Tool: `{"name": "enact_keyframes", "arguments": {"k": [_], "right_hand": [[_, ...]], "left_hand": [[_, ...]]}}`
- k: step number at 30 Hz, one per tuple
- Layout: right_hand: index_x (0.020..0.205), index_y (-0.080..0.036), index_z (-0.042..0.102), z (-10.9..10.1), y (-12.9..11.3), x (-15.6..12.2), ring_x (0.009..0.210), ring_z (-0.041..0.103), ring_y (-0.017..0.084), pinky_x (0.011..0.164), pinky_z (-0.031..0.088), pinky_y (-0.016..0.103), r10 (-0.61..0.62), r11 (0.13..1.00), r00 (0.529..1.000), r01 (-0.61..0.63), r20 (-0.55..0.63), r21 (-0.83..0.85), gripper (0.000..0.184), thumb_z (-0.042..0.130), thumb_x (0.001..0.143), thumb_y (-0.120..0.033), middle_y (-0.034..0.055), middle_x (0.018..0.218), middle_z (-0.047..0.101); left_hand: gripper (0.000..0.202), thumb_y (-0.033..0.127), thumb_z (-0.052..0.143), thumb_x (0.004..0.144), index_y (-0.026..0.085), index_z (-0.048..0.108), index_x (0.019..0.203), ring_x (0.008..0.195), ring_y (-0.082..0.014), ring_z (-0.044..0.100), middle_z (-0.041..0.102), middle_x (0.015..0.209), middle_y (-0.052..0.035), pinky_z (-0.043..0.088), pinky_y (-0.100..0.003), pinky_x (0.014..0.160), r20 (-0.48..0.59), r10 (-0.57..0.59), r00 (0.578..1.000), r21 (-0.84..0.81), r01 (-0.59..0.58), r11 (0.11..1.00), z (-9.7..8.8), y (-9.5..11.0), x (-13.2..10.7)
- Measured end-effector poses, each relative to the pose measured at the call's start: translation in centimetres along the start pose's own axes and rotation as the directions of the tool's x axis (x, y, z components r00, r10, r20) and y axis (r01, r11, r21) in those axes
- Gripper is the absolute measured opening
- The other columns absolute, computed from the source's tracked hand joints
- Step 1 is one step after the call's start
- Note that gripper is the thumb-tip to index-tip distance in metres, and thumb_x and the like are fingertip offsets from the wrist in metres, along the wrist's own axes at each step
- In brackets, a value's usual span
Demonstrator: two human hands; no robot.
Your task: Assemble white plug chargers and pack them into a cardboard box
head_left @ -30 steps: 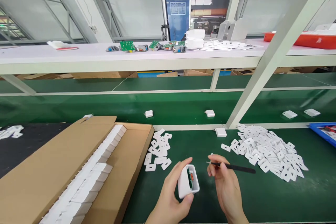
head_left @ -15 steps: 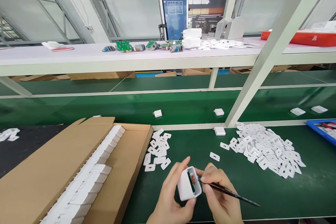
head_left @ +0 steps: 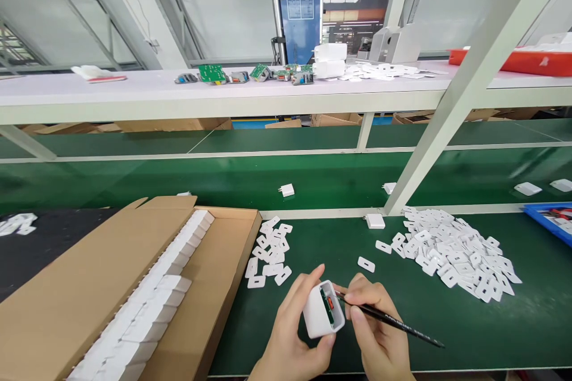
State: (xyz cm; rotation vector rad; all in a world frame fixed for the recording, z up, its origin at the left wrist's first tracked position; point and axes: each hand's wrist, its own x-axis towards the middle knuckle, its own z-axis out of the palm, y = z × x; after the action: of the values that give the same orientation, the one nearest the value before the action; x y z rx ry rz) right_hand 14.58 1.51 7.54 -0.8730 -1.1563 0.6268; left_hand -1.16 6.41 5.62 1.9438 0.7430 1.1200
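Note:
My left hand (head_left: 297, 330) is closed around a white plastic charger housing (head_left: 316, 313), tilted with its open end toward the right. Inside the housing, a green circuit board (head_left: 326, 307) with an orange-red part shows. Between the thumb and fingers of my right hand (head_left: 378, 324) is a slim black-handled brush (head_left: 397, 324), its tapered handle pointing down to the right. The brush's working end lies by the housing's rim; its tip is hard to make out. Just beyond my hands lies a single white slotted plate (head_left: 366, 264).
A cardboard tray (head_left: 230, 286) with rows of white housings (head_left: 147, 315) stands left. White slotted plates form a small heap (head_left: 270, 250) and a large pile (head_left: 460, 253). White chargers (head_left: 286, 190) lie on the green belt (head_left: 223, 181) behind. A slanted post (head_left: 440, 113) rises at right.
The chargers on the green belt have shifted to the right. My hands keep their grips; the brush and housing have moved only slightly.

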Motion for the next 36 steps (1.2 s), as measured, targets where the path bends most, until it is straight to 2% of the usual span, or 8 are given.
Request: {"name": "enact_keyframes", "arguments": {"k": [3,7,16,20,25,29,32,36], "right_hand": [[0.108,-0.031,0.073,0.1,-0.1,0.1,0.078,0.057,0.018,0.077,0.060,0.035,0.036,0.999,0.999,-0.036,-0.013,0.022,0.017,0.058,0.105,-0.024,0.0028,0.083,0.059],[0.106,-0.031,0.074,0.1,-0.2,0.2,0.078,0.056,0.019,0.085,0.061,0.041,0.046,0.997,0.999,-0.047,0.013,0.057,0.016,0.058,0.105,-0.025,0.0026,0.082,0.059],[0.104,-0.033,0.074,0.2,-0.3,0.2,0.075,0.055,0.019,0.085,0.062,0.044,0.073,0.996,0.997,-0.073,0.002,0.045,0.016,0.059,0.105,-0.028,0.0016,0.079,0.057],[0.104,-0.032,0.075,0.3,-0.3,0.1,0.077,0.057,0.019,0.079,0.062,0.039,0.074,0.996,0.997,-0.073,-0.013,0.048,0.016,0.060,0.104,-0.028,0.0023,0.081,0.058],[0.105,-0.030,0.076,0.3,-0.2,0.2,0.077,0.057,0.018,0.077,0.060,0.036,0.104,0.991,0.995,-0.103,-0.009,0.086,0.016,0.060,0.105,-0.029,0.0025,0.079,0.059],[0.103,-0.031,0.074,0.1,-0.4,0.1,0.075,0.057,0.019,0.083,0.062,0.044,0.091,0.991,0.996,-0.088,-0.021,0.097,0.016,0.059,0.105,-0.032,0.0016,0.078,0.057],[0.102,-0.030,0.073,-0.2,-0.4,-0.2,0.077,0.061,0.020,0.091,0.062,0.050,0.053,0.998,0.999,-0.052,-0.008,0.034,0.016,0.057,0.105,-0.029,0.0024,0.082,0.060],[0.105,-0.030,0.070,-0.6,-0.3,-0.3,0.093,0.068,0.025,0.100,0.058,0.054,0.025,0.990,0.995,-0.011,0.097,-0.140,0.017,0.056,0.103,-0.022,0.0046,0.089,0.069]], "left_hand": [[0.076,0.022,0.063,0.088,0.036,0.040,0.159,0.110,-0.0267,0.069,0.069,0.127,-0.0075,0.060,-0.034,0.089,0.010,-0.002,1.000,-0.010,0.002,1.000,0.0,0.0,-0.1],[0.077,0.017,0.061,0.086,0.033,0.041,0.159,0.112,-0.0275,0.069,0.070,0.128,-0.0083,0.061,-0.035,0.091,0.012,-0.005,1.000,-0.008,0.005,1.000,0.0,0.1,-0.2],[0.073,0.026,0.064,0.091,0.030,0.040,0.160,0.117,-0.0306,0.068,0.071,0.131,-0.0106,0.059,-0.040,0.096,0.023,0.001,1.000,-0.015,0.000,1.000,0.1,-0.3,-0.2],[0.074,0.025,0.065,0.090,0.029,0.039,0.160,0.118,-0.0314,0.067,0.070,0.133,-0.0109,0.058,-0.042,0.099,0.030,-0.009,0.999,-0.026,0.010,1.000,0.0,-0.3,-0.3],[0.074,0.019,0.062,0.088,0.030,0.040,0.158,0.107,-0.0283,0.069,0.070,0.122,-0.0096,0.060,-0.039,0.092,0.035,-0.013,0.999,-0.079,0.016,0.997,0.0,0.2,0.0],[0.072,0.008,0.060,0.083,0.032,0.047,0.150,0.116,-0.0288,0.066,0.064,0.127,-0.0101,0.059,-0.041,0.095,-0.063,0.033,0.998,0.032,-0.031,0.999,0.1,-0.3,0.0],[0.068,0.003,0.059,0.082,0.032,0.050,0.143,0.126,-0.0289,0.061,0.058,0.132,-0.0104,0.057,-0.043,0.101,-0.153,0.058,0.987,0.125,-0.039,0.991,0.2,-0.9,-0.1],[0.064,0.003,0.059,0.084,0.031,0.050,0.141,0.125,-0.0267,0.062,0.056,0.133,-0.0100,0.058,-0.039,0.098,-0.158,0.084,0.984,0.138,-0.063,0.989,0.2,-1.0,-0.1]]}}
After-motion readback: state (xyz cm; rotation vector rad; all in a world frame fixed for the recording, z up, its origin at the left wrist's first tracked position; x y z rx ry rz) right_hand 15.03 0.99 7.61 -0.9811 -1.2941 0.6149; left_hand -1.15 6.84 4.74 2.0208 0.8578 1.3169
